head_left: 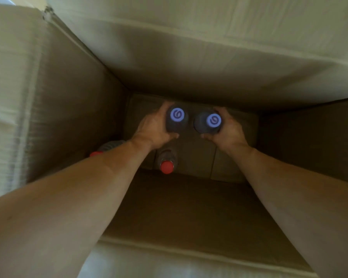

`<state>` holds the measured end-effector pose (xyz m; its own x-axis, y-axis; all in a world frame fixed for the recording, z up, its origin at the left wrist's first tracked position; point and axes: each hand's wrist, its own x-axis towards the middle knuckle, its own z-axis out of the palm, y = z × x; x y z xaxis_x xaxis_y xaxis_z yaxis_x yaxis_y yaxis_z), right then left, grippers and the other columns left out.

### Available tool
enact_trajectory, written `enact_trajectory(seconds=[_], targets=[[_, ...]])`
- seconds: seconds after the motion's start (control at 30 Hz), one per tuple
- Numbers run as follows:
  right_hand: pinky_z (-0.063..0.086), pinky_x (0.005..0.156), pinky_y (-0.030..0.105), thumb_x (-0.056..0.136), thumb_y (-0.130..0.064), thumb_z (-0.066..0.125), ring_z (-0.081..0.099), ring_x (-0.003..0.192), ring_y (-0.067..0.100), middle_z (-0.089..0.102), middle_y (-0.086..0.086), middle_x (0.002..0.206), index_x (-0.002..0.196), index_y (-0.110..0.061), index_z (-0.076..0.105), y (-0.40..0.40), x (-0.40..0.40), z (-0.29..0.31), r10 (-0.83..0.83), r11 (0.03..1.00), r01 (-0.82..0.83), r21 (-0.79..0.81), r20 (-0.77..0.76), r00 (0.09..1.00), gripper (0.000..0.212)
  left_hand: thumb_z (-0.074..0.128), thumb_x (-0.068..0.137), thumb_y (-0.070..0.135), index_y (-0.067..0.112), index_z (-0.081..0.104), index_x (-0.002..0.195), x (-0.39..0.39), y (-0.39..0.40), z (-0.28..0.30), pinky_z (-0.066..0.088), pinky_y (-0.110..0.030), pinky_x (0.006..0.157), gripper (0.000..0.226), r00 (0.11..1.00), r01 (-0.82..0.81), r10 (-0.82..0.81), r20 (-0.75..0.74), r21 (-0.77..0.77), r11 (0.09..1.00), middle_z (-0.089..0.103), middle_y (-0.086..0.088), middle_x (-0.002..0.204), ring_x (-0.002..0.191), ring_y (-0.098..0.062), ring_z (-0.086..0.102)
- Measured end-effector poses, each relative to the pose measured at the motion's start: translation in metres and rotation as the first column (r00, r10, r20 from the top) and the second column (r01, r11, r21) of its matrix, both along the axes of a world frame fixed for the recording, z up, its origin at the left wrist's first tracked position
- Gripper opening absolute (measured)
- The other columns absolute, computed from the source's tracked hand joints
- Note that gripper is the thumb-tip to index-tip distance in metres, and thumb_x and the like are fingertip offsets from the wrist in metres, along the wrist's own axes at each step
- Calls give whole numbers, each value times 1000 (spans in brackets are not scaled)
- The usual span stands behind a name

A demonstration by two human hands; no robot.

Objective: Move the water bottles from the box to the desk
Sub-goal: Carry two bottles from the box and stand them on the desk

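Note:
I look straight down into a deep cardboard box (72, 101). My left hand (153, 129) is wrapped around an upright bottle with a blue-violet cap (176, 114). My right hand (227, 131) grips a second blue-capped bottle (213, 119) just to its right. Both bottles stand side by side near the far wall of the box floor. A red-capped bottle (166, 166) stands closer to me, between my forearms. Another red-capped bottle (100, 152) lies partly hidden behind my left forearm in the near left corner.
Tall box walls close in on all sides, with the flaps (209, 37) folded outward at the top. The box floor (225, 165) shows bare cardboard to the right of the red-capped bottle. No desk is in view.

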<state>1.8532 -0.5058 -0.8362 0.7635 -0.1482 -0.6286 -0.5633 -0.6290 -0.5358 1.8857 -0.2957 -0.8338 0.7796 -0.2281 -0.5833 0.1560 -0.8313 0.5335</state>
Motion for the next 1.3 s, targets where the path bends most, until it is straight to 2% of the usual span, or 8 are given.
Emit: enact_trajectory(seconds=[0.17,0.33,0.5,0.6,0.77,1.0,1.13,1.3], targets=[[42,104,29,66,-11,91,55,123,17,60,2,131,136,-10,54,-2,3,4,-156,981,158,116,-22,987,79,89,71,16,18,51,139,15,-5,-6,44,-30,103,78,997,-64,58,-60,-108,992,61,-3,134,126,-22,56],[48,102,32,66,-8,90,60,112,11,62,-9,120,133,-16,56,-10,-9,35,-247,913,281,297,-145,958,75,92,66,12,23,60,113,12,-3,30,44,-17,82,58,958,-237,191,-213,-217,947,64,9,110,106,-11,61],[50,97,38,51,-18,91,67,112,21,74,1,114,120,-18,67,-20,-20,87,-269,796,381,470,-290,919,73,87,69,5,10,60,111,-4,4,90,52,-25,79,50,808,-546,372,-456,-342,765,72,-12,113,106,-20,69],[50,85,33,63,-15,84,69,106,23,75,4,110,118,-15,67,-18,-22,132,-266,719,437,541,-367,891,58,85,71,18,19,63,104,-8,4,136,48,-32,77,40,728,-634,365,-581,-368,680,74,-10,106,98,-24,70],[48,101,46,74,-23,80,66,112,27,74,6,111,120,-17,66,-13,-21,206,-316,600,554,577,-464,827,48,74,88,31,13,58,124,-15,-9,212,58,-44,88,44,604,-755,370,-706,-358,549,71,-16,118,106,-32,71],[42,110,51,92,-31,64,65,116,32,72,12,119,131,-11,60,-18,-9,317,-378,476,605,638,-472,796,44,71,89,40,16,56,127,-13,-20,322,53,-58,97,48,640,-734,338,-691,-417,536,72,-15,117,105,-35,71],[45,108,54,87,-36,69,65,116,36,70,16,123,132,-9,60,-25,-2,383,-393,430,578,693,-433,811,53,75,85,30,15,56,131,-6,-28,390,54,-58,95,52,693,-685,285,-662,-483,545,71,-19,118,108,-38,70],[48,103,56,76,-24,79,64,117,40,66,21,127,134,-6,56,-47,-3,461,-396,424,489,762,-330,857,64,73,85,26,16,54,131,3,-44,474,55,-53,95,51,765,-605,234,-600,-545,581,71,-18,118,107,-36,70]])
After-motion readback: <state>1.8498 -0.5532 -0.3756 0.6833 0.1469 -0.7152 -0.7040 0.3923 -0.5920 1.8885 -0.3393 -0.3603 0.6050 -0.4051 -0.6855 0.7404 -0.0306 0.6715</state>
